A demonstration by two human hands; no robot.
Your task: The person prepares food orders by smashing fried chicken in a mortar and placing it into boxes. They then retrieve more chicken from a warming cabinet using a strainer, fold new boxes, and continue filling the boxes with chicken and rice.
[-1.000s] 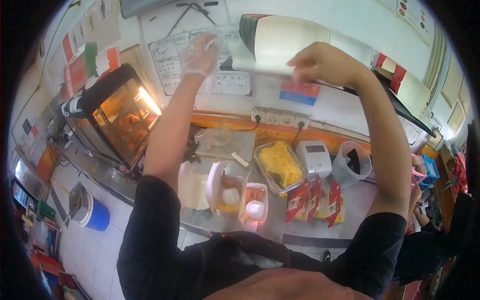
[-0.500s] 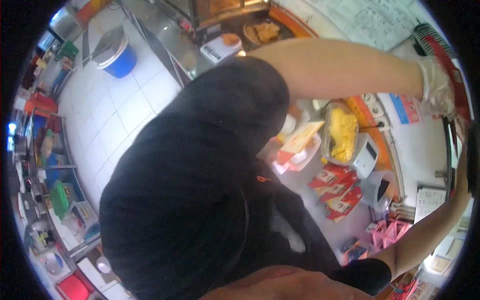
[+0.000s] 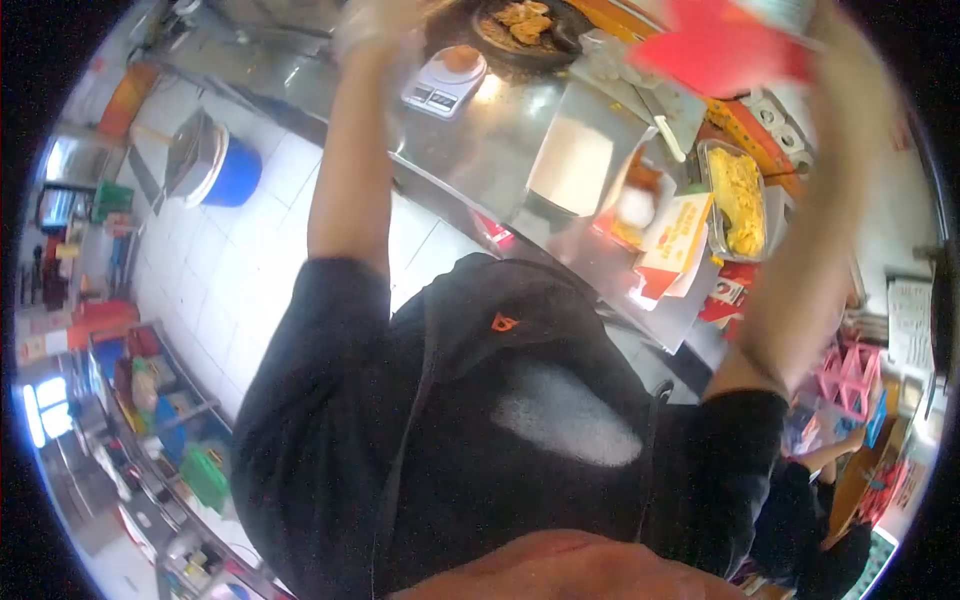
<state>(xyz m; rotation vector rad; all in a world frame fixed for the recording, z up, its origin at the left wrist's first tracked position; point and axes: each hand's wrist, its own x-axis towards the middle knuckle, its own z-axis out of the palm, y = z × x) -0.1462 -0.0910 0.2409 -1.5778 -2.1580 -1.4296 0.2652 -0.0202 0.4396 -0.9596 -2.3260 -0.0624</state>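
My left hand (image 3: 383, 28), in a clear glove, is at the top edge, beside a white digital scale (image 3: 437, 98) with a brown piece of food (image 3: 461, 58) on it. Blur hides its fingers. My right hand (image 3: 838, 35) is at the upper right, also blurred, with a flat red carton (image 3: 722, 48) in its grip. On the metal counter between my arms are a pale open paper box (image 3: 572, 165) and a red-and-white printed box (image 3: 677, 240). Brown food and a white round lump (image 3: 636, 207) lie beside the printed box.
A clear tub of yellow food (image 3: 742, 200) stands near my right forearm. A white-handled knife (image 3: 668, 137) lies behind the boxes, and a dark pan (image 3: 560, 45) holds brown food. A blue bucket (image 3: 235, 170) is on the floor. Another person's arm (image 3: 830, 452) shows lower right.
My left hand has swung from the far right to the upper left, away from the red thing. My right hand has moved up and inward with the red carton.
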